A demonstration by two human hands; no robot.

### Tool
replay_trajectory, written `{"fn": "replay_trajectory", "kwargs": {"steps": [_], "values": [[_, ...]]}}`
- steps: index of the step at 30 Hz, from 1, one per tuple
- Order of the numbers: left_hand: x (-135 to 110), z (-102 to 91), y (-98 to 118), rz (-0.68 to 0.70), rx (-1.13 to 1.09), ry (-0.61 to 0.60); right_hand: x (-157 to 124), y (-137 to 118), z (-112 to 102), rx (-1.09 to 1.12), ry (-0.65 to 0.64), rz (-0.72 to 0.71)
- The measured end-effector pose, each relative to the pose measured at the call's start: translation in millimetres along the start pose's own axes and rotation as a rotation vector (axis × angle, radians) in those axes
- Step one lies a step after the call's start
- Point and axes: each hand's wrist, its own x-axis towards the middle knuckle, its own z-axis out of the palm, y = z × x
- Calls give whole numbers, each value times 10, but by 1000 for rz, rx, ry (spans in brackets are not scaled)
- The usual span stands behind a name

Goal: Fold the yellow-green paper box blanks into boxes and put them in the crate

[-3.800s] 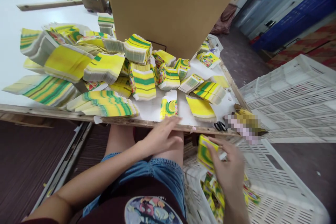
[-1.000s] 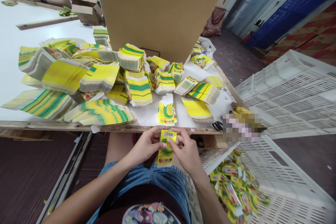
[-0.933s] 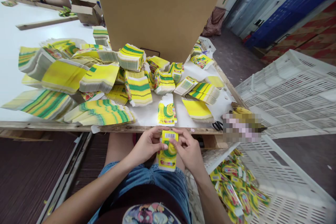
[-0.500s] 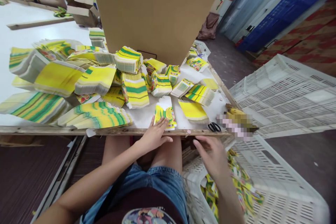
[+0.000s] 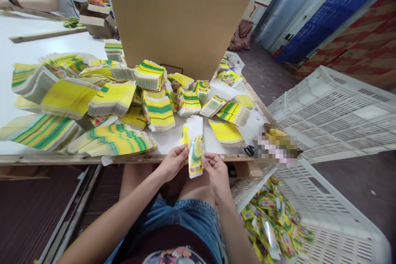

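Note:
My left hand (image 5: 175, 161) and my right hand (image 5: 217, 172) are both closed at the table's front edge. Between them is a small flat paper carton (image 5: 195, 157), yellow and green with a lemon picture and white flaps at its far end. Each hand pinches one long side of it, its near end hanging past the edge over my lap. Just behind, partly covered, lies another yellow carton (image 5: 185, 134). Stacks of flattened cartons (image 5: 158, 111) stand beyond and to the left, and a yellow stack (image 5: 226, 132) lies to the right.
A tall brown cardboard box (image 5: 185, 16) stands at the back. Black scissors (image 5: 249, 150) lie by the right front corner. Below right, a white crate (image 5: 337, 214) holds many yellow packets (image 5: 278, 222). Another white crate (image 5: 324, 111) stands behind. A person's arm (image 5: 34, 3) shows far left.
My left hand has gone from lying flat on the cartons to pinching one carton's left side. The right hand has come in from the right onto its other side. The carton is now lifted.

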Motion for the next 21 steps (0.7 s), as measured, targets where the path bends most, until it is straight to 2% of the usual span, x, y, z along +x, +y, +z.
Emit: {"fn": "replay_trajectory", "kwargs": {"steps": [2,5,9,13,16,18,21], "values": [[-15,64,14,-63,-83,-84,-121,-9,36,81,-33,24],[-62,115,54,-78,-131,-105,-199,-67,42,147,-62,47],[-98,114,53,-49,-51,18,-226,-154,39,160,-89,62],[-125,118,9,8,10,141,-264,-184,99,133,-62,45],[-198,154,56,81,75,199,-279,-240,105,122,-52,-6],[-266,182,137,102,128,160,-267,-310,64,121,-103,-78],[-352,200,268,51,127,6,-226,-422,-47,111,-244,-144]]}}
